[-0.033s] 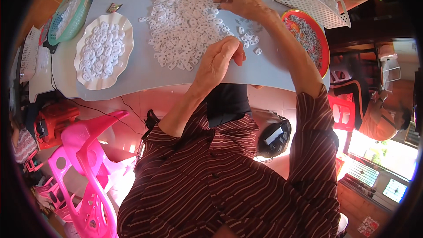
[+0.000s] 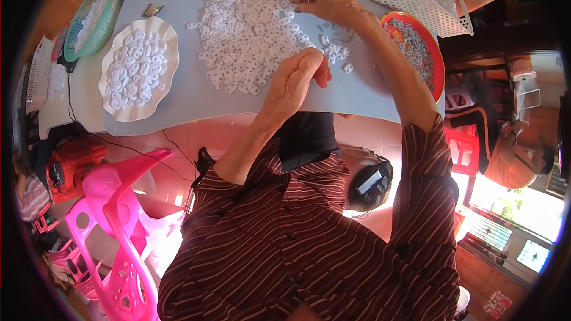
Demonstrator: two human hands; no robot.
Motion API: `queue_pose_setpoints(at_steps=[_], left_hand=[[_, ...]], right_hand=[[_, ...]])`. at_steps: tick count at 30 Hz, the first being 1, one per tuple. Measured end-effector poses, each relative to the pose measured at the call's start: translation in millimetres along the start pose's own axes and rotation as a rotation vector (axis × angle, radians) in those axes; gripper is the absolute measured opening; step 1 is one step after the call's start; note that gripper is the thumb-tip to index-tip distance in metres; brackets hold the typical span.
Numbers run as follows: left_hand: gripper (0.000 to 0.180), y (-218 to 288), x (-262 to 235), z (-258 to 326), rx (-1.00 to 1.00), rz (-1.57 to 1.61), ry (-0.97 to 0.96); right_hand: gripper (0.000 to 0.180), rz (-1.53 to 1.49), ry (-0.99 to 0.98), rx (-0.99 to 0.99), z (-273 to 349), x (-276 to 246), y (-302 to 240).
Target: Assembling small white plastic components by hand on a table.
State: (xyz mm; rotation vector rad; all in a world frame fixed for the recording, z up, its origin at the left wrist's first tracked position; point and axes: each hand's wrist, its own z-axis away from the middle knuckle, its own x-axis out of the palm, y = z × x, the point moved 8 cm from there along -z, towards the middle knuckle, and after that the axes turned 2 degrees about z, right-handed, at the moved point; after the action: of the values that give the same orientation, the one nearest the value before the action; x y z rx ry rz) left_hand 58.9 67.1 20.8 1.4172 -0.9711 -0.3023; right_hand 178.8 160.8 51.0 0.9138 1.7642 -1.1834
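Observation:
A broad heap of small white plastic pieces with holes (image 2: 244,35) covers the middle of the grey table (image 2: 190,98). My left hand (image 2: 295,80) is closed above the near right side of the heap. Its fingers curl inward, and whatever they may hold is hidden. Farther off, my right hand (image 2: 327,1) reaches to the heap's right edge, thumb and fingertips drawn together beside some white pieces. What lies between those fingertips is too small to make out. A few loose white pieces (image 2: 338,52) and small grey bits (image 2: 338,31) lie between my two forearms.
At left, a scalloped cream dish (image 2: 109,62) holds white pieces, with a green basket (image 2: 110,21) behind it. A red-rimmed tray (image 2: 438,62) of grey bits and a white perforated basket (image 2: 410,0) stand at right. A pink chair (image 2: 122,202) is below left.

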Motion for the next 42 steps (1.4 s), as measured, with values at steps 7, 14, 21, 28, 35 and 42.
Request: queue_pose_setpoints(at_steps=[7,14,21,28,35,42], left_hand=[[0.036,-4.4,1.7,-1.5,0.006,-0.002,-0.011],[0.036,-7.3,0.7,-2.4,0.021,-0.03,-0.022],[0.035,-6.6,2.0,-0.6,-0.015,-0.032,-0.002],[0.028,-7.4,-8.0,-2.6,0.063,0.115,0.12],[0.013,14.8,-16.7,-8.0,0.242,0.05,0.307],[0.007,28.8,-8.4,-9.2,0.342,-0.282,0.285]], right_hand=[[0.015,-0.048,0.044,0.019,6.9,-10.6,9.8],[0.016,0.104,0.091,-0.071,-6.2,4.6,-15.4],[0.017,0.155,-0.019,0.032,-11.4,14.4,-11.6],[0.015,-0.423,0.087,0.281,30.3,-11.3,-20.4],[0.017,-1.403,0.269,0.462,89.4,15.8,-31.2],[0.014,-1.602,0.461,0.444,119.4,27.6,-31.6]])
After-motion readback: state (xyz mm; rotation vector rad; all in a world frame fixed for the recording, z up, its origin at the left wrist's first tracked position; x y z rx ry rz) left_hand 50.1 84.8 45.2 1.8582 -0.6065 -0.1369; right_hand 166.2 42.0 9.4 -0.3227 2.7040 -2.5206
